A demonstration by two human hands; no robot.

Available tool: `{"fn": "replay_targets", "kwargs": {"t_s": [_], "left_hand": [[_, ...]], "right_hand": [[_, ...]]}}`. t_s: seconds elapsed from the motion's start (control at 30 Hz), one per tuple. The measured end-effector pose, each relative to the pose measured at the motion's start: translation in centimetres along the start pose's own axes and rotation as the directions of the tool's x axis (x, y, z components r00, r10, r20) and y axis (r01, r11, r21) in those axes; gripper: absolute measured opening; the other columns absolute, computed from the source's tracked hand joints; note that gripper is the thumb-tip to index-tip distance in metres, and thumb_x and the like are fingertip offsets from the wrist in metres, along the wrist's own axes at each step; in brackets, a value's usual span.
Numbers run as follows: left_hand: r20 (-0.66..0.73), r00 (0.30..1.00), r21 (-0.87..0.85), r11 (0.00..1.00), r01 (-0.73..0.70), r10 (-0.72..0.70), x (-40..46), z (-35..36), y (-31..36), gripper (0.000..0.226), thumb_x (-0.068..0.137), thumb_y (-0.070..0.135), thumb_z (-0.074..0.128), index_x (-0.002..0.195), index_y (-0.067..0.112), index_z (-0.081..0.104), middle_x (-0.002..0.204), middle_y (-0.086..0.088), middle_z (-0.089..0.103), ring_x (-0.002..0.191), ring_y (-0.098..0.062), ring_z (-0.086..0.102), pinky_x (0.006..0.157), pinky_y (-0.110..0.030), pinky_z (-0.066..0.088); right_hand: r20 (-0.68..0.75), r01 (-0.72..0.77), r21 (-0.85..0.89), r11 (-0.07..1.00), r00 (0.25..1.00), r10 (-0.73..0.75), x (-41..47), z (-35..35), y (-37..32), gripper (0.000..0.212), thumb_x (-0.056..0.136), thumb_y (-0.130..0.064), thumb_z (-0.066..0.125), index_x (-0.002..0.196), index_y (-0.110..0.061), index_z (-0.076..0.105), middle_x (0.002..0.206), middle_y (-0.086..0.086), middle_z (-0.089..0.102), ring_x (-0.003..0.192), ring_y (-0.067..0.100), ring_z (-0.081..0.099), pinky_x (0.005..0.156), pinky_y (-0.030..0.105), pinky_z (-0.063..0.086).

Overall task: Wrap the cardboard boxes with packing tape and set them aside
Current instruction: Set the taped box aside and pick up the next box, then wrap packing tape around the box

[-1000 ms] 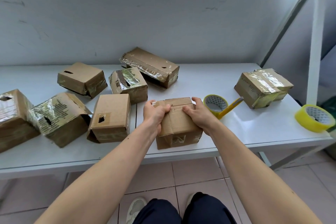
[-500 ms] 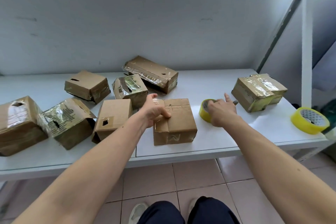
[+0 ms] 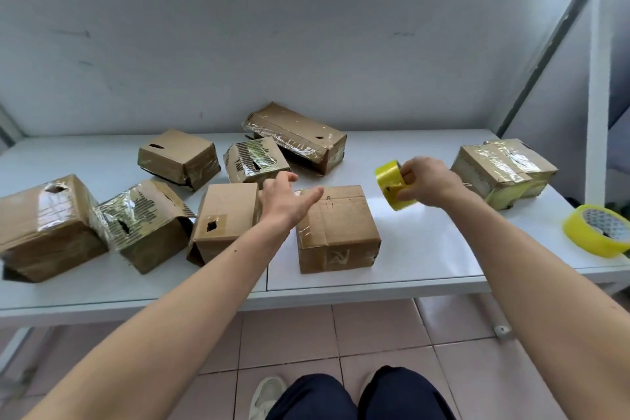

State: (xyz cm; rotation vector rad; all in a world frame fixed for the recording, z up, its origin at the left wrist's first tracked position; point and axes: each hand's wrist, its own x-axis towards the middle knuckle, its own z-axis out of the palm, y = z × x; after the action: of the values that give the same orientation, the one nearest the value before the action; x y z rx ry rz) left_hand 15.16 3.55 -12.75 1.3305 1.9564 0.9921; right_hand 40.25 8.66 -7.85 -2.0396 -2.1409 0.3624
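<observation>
Head view — right hand [image 3: 430,183] grips tape roll [image 3: 391,185] (raised).

A plain packing or storage area rather than a home room; a white metal shelving unit [image 3: 593,78] with a slanted brace frames a white work surface [image 3: 426,249] strewn with taped cardboard boxes [image 3: 296,136] and a spare yellow tape roll [image 3: 596,235]. Below lies a pinkish tiled floor [image 3: 375,334]; the bare grey wall [image 3: 306,51] behind is scuffed.

Bright, even daylight fills the view, strongest at the upper right corner. Glare streaks the white flat desk [image 3: 426,249]; wide-angle bending curves the edges, and detail looks slightly soft.
</observation>
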Motion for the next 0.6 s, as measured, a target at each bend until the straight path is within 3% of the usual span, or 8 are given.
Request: {"fn": "replay_targets", "kwargs": {"t_s": [0.07, 0.13, 0.23, 0.3, 0.37, 0.4, 0.47, 0.6], "left_hand": [[-0.039, 0.993, -0.095, 0.989, -0.113, 0.11, -0.8, -0.2, 1.5, 0.048, 0.085, 0.04, 0.076, 0.123, 0.016, 0.06, 0.124, -0.008, 0.059, 0.119, -0.025, 0.052, 0.104, -0.045, 0.046], [0.021, 0.983, -0.236, 0.957, -0.171, 0.181, -1.9, -0.7, 3.3, 0.038, 0.087, 0.024, 0.076, 0.121, 0.013, 0.063, 0.118, -0.006, 0.064, 0.112, -0.021, 0.058, 0.102, -0.041, 0.049], [0.218, 0.927, -0.359, 0.908, -0.215, 0.306, -3.2, -0.9, 5.3, 0.047, 0.079, 0.009, 0.082, 0.122, 0.012, 0.064, 0.115, -0.004, 0.067, 0.112, -0.019, 0.062, 0.101, -0.038, 0.051], [0.313, 0.875, -0.419, 0.88, -0.221, 0.369, -4.2, -1.0, 6.0, 0.048, 0.077, 0.003, 0.083, 0.119, 0.015, 0.063, 0.11, -0.002, 0.069, 0.104, -0.013, 0.064, 0.092, -0.025, 0.052], [0.336, 0.856, -0.505, 0.842, -0.19, 0.394, -5.1, -1.2, 6.0, 0.039, 0.081, -0.001, 0.078, 0.114, 0.016, 0.063, 0.103, -0.004, 0.069, 0.092, -0.013, 0.065, 0.086, -0.03, 0.056], [0.331, 0.858, -0.531, 0.829, -0.174, 0.393, -5.3, -1.3, 5.8, 0.035, 0.084, -0.002, 0.075, 0.112, 0.015, 0.063, 0.102, -0.006, 0.068, 0.091, -0.016, 0.064, 0.086, -0.037, 0.055], [0.32, 0.865, -0.544, 0.822, -0.166, 0.387, -5.7, -1.7, 5.2, 0.028, 0.088, 0.001, 0.072, 0.113, 0.012, 0.064, 0.101, -0.01, 0.069, 0.091, -0.019, 0.065, 0.083, -0.036, 0.056], [0.347, 0.868, -0.541, 0.832, -0.124, 0.356, -6.6, -2.4, 3.8, 0.025, 0.091, 0.002, 0.068, 0.115, 0.006, 0.062, 0.092, -0.01, 0.073, 0.078, -0.011, 0.071, 0.076, -0.027, 0.058]], "right_hand": [[-0.038, -0.009, 0.207, 0.978, 0.999, 0.017, -0.2, -1.6, -0.5, 0.026, 0.072, -0.017, 0.082, 0.094, -0.009, 0.071, 0.096, 0.007, 0.073, 0.087, 0.025, 0.067, 0.083, 0.039, 0.056], [-0.044, 0.026, 0.424, 0.905, 0.999, -0.008, -1.0, -3.1, -1.6, 0.022, 0.073, -0.01, 0.084, 0.092, -0.005, 0.074, 0.092, 0.008, 0.075, 0.084, 0.021, 0.068, 0.082, 0.037, 0.056], [-0.033, 0.086, 0.644, 0.76, 0.996, -0.085, -3.4, -4.6, -3.9, 0.028, 0.078, -0.008, 0.082, 0.103, -0.004, 0.072, 0.089, 0.01, 0.075, 0.073, 0.014, 0.067, 0.065, 0.027, 0.051], [-0.026, 0.122, 0.706, 0.698, 0.989, -0.146, -4.7, -4.8, -5.4, 0.036, 0.079, -0.011, 0.082, 0.109, -0.005, 0.064, 0.087, 0.011, 0.074, 0.067, 0.012, 0.067, 0.062, 0.025, 0.051], [-0.015, 0.13, 0.731, 0.67, 0.985, -0.175, -5.7, -4.4, -6.5, 0.039, 0.08, -0.013, 0.08, 0.11, -0.008, 0.057, 0.087, 0.011, 0.072, 0.066, 0.013, 0.067, 0.062, 0.025, 0.052], [-0.017, 0.14, 0.735, 0.664, 0.982, -0.188, -6.0, -4.1, -6.9, 0.035, 0.082, -0.015, 0.079, 0.107, -0.009, 0.056, 0.086, 0.011, 0.071, 0.066, 0.014, 0.067, 0.06, 0.025, 0.052], [-0.039, 0.192, 0.712, 0.676, 0.971, -0.235, -6.5, -3.5, -7.3, 0.022, 0.087, -0.016, 0.074, 0.098, -0.008, 0.057, 0.083, 0.012, 0.072, 0.065, 0.018, 0.069, 0.056, 0.024, 0.053], [-0.173, 0.385, 0.327, 0.863, 0.922, -0.346, -7.1, -2.6, -7.7, 0.017, 0.101, -0.023, 0.053, 0.096, -0.009, 0.06, 0.084, 0.004, 0.071, 0.065, 0.017, 0.07, 0.059, 0.037, 0.057]]}}
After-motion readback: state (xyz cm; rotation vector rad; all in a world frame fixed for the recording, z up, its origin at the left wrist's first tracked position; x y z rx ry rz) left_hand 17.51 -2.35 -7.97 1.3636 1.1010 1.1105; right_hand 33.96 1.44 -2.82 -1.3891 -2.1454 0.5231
